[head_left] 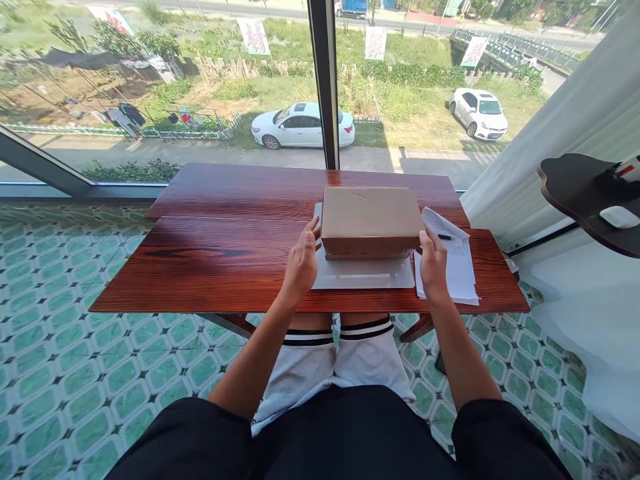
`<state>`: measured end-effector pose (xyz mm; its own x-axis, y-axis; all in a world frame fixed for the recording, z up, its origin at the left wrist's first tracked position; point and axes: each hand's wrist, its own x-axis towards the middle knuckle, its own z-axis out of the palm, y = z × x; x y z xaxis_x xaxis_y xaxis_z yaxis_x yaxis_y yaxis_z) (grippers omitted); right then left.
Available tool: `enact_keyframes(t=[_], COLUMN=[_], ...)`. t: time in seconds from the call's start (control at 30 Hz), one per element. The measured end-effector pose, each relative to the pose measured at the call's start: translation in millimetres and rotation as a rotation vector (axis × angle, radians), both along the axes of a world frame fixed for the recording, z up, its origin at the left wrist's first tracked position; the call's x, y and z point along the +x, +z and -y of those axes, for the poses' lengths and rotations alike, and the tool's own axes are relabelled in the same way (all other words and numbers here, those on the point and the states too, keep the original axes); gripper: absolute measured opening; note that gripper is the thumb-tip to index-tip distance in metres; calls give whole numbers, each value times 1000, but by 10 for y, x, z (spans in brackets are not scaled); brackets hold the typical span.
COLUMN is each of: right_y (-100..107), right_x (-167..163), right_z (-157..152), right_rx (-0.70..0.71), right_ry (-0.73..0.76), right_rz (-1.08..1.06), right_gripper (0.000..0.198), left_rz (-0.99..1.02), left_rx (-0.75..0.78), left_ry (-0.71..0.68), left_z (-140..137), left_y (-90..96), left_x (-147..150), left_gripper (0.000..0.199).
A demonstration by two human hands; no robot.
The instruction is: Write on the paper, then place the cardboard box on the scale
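A closed brown cardboard box is between my two hands, over a pale, flat, tray-like sheet on the table. My left hand is at the box's left side, thumb up and fingers somewhat spread along it. At the right front corner my right hand grips the box, its thumb in front and some fingers hidden. Whether the box's underside rests fully on the sheet is hard to see. White papers with printed lines lie right of the box, a black pen on them, partly behind my right hand.
The reddish-brown wooden table stands against large windows with a dark frame post. At the right, a dark shelf carries a white mouse-like object, beside a white curtain. Green tiles cover the floor.
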<state>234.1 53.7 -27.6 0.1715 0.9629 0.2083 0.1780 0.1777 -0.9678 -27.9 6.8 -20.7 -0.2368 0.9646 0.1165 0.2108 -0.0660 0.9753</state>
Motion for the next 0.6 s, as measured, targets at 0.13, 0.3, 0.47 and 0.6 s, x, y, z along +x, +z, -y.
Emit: enact_keyframes(t=[0.13, 0.3, 0.47, 0.6], right_y=[33, 170, 322, 399], right_x=[35, -74, -396, -724], right_z=[16, 252, 489, 609], right_rx=[4, 383, 784, 791], right_ry=[-101, -334, 87, 398], right_rz=[1, 124, 260, 361], right_gripper=[54, 31, 17, 15], left_rz=[-22, -78, -207, -313], left_rx=[160, 456, 796, 987], left_ry=[81, 140, 9, -188], left_z=[67, 240, 402, 508], left_y=[65, 205, 428, 733], left_x=[-97, -149, -113, -26], left_gripper=[66, 46, 40, 41])
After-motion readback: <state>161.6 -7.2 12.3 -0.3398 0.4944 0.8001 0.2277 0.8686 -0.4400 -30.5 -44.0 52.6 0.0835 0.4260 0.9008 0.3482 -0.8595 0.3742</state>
